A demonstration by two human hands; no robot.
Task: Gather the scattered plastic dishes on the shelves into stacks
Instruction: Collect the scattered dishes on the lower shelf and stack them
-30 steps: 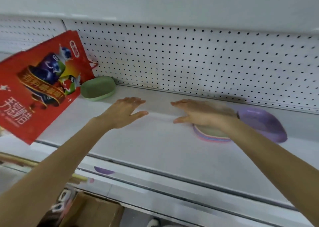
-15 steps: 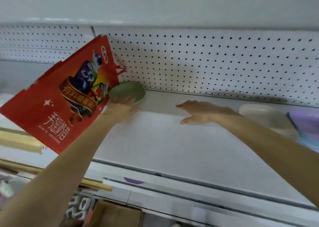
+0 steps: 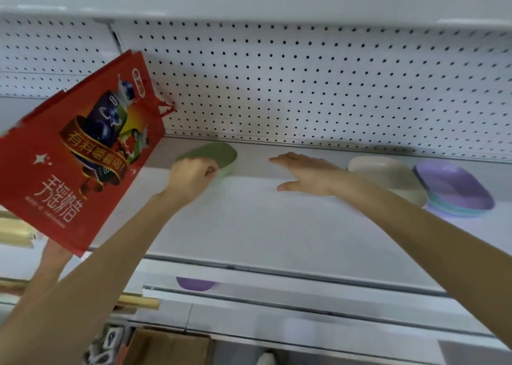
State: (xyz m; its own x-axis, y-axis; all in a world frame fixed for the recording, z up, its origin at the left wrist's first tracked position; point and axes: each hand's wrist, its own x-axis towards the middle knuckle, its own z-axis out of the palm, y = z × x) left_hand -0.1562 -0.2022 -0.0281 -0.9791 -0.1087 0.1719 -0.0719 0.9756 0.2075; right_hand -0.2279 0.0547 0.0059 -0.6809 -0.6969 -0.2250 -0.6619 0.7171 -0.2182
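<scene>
A green plastic dish lies at the back of the white shelf, near the pegboard. My left hand grips its near rim with curled fingers. My right hand hovers flat over the shelf's middle, fingers straight, holding nothing. To the right sits a beige dish, partly behind my right forearm. Beside it a purple dish tops a stack of pale blue and pink ones.
A red printed bag leans at the left, another person's hand under its lower corner. The pegboard backs the shelf. A purple dish edge shows on the shelf below. A cardboard box sits at the bottom.
My left hand has closed on the green dish's rim. My right hand stays flat over the shelf. The view has shifted, so the beige dish and purple stack show more fully at right.
</scene>
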